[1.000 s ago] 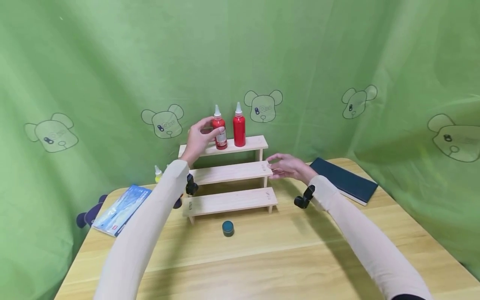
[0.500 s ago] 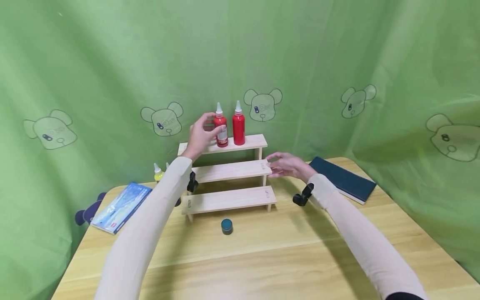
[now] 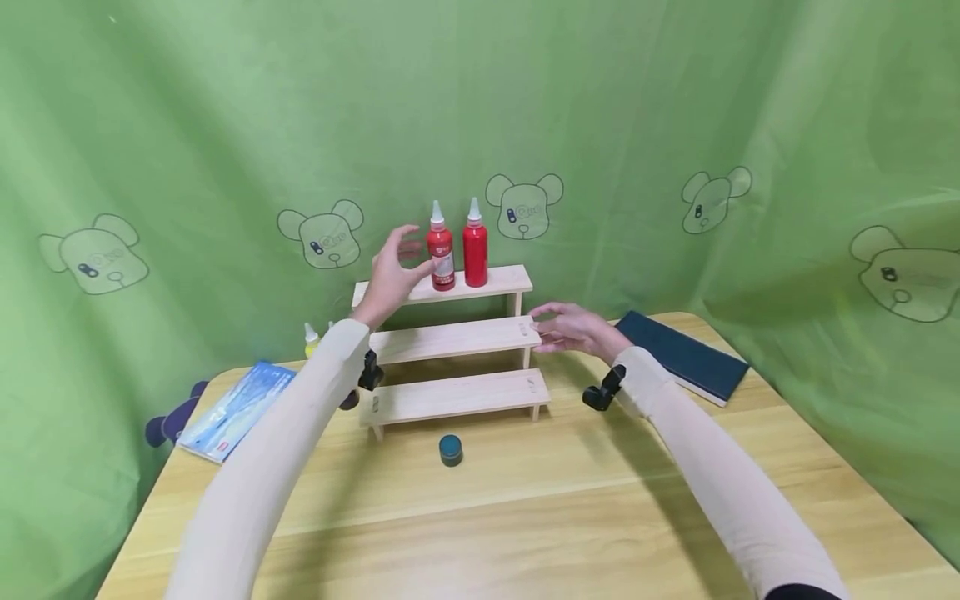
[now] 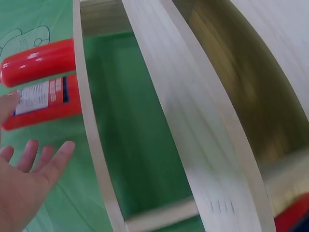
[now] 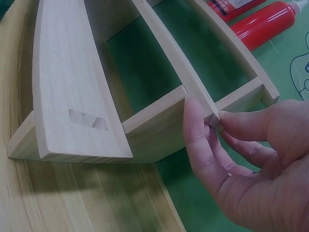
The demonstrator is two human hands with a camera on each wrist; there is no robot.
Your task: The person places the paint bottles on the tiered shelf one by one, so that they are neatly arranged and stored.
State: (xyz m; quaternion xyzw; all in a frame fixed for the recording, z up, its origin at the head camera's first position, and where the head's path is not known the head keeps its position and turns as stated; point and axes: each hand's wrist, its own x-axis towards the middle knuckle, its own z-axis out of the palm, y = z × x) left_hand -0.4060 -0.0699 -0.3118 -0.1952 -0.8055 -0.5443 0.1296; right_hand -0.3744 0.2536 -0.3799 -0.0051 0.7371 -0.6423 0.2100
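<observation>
A three-step wooden display shelf (image 3: 455,339) stands on the table. On its top step are two upright red squeeze bottles with white pointed caps. My left hand (image 3: 392,279) is beside the labelled red bottle (image 3: 442,260), its fingers spread and apart from it. In the left wrist view the thumb overlaps that bottle's label; contact there I cannot tell. The plain-looking red bottle (image 3: 476,254) stands just to the right. At the middle step's right end, my right hand (image 5: 256,159) pinches the board between thumb and fingers.
A small teal-lidded jar (image 3: 451,450) sits before the lowest step. A dark notebook (image 3: 682,358) lies at right, a blue-and-white booklet (image 3: 236,408) at left near a purple object (image 3: 177,422). Behind the left sleeve a yellow bottle (image 3: 311,340) is partly hidden.
My left hand has let go of the labelled red bottle and drawn back slightly to the left. That bottle now stands a little closer to the other one. The right hand keeps its hold.
</observation>
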